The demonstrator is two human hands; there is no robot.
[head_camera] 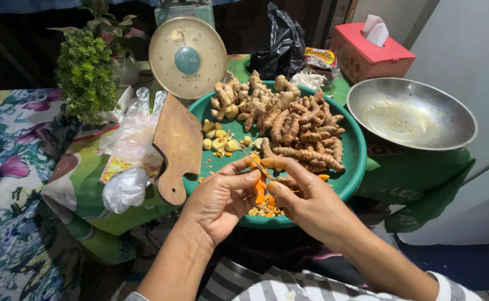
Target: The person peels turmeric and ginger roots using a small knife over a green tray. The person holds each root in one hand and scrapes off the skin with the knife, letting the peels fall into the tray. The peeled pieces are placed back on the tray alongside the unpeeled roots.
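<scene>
My left hand (pixel 222 200) pinches a peeled, bright-orange turmeric root (pixel 260 189); my right hand (pixel 303 198) grips a thin knife (pixel 254 160) over the round green tray (pixel 356 150) of knobbly roots.

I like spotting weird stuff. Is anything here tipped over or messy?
The wooden cutting board leans tilted on the green tray's rim instead of lying flat. Orange peelings pile up under both hands, left hand and right hand.
</scene>
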